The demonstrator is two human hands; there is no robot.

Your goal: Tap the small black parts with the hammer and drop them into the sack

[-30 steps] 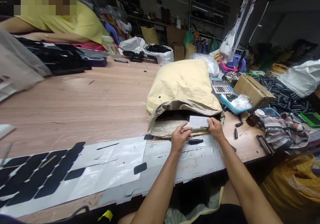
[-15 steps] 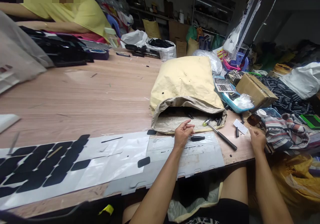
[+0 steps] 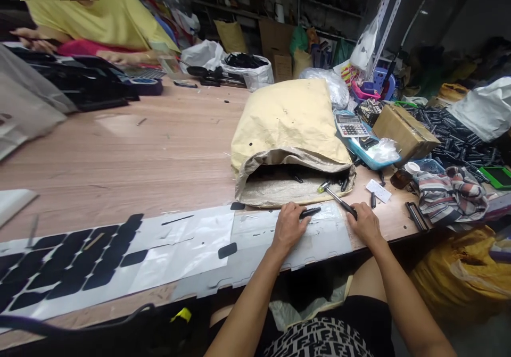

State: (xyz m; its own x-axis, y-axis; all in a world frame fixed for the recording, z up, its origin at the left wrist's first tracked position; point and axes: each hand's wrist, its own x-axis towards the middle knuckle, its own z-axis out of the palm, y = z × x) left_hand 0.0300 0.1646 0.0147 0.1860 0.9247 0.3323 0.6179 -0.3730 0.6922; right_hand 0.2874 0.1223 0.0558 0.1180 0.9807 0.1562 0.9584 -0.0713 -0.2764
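Note:
My left hand [image 3: 290, 224] is closed around one end of a small black cylindrical piece [image 3: 311, 212], over the grey sheet [image 3: 255, 264] at the table's front. Fingers of my right hand [image 3: 364, 222] wrap the black handle of a hammer [image 3: 334, 193]. Its yellow-tipped head rests by the mouth of a big cream sack [image 3: 285, 117], which lies on its side facing me. More black pieces show inside the opening, partly in shadow. To the right of the hammer, another short black piece [image 3: 373, 200] lies beside a white card [image 3: 378, 190].
Black rounded patches [image 3: 99, 256] cover a white sheet at left. A calculator [image 3: 351, 124] sits on a blue basket [image 3: 375, 155] beside a cardboard box [image 3: 405, 131]. A brown bottle [image 3: 404, 175] and plaid cloth [image 3: 451, 197] lie right. A person in yellow [image 3: 99, 11] works across the table.
My left hand has taken hold of the black piece from the grey sheet. My right hand has moved left from the table's right side and gripped the hammer's handle.

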